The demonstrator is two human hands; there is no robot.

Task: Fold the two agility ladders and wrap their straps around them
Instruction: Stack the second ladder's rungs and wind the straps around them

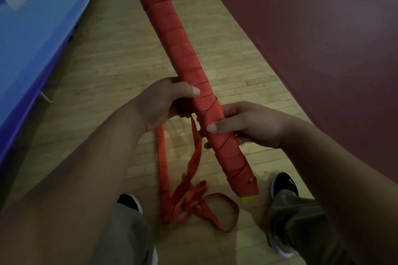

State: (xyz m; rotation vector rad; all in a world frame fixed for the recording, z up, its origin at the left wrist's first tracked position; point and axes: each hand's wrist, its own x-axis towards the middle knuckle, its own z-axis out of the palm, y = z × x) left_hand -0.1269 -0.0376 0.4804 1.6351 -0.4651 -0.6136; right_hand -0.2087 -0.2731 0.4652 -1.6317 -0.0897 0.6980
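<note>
Two bare forearms are seen closest, reaching in from the lower corners. Below them, trouser legs and a pair of dark shoes, the left shoe (129, 201) and the right shoe (284, 185), are planted on the wooden floor (120, 60). Between the shoes a loose strap (193, 200) is heaped in red loops on the boards. Two lengths of it rise from the heap to the underside of the left hand (163, 101).

A ladder bundle (172, 34), wound all over in red strap turns, is held tilted, with its lower end towards the right shoe and its upper end running out of the top of the view. At the lower end a yellow-green tip (247, 199) is exposed.

The bundle is gripped by both hands on its lower part. The left hand is curled round it from the left, thumb laid across the front. The right hand (247, 125) is wrapped round it just below, thumb on top. Whether the hanging strap is also pinched by the left fingers cannot be told, since it appears to vanish behind the palm.

Farther off, a blue mat (32, 28) is set along the left edge, and a dark red floor area (312, 28) is spread to the right.
</note>
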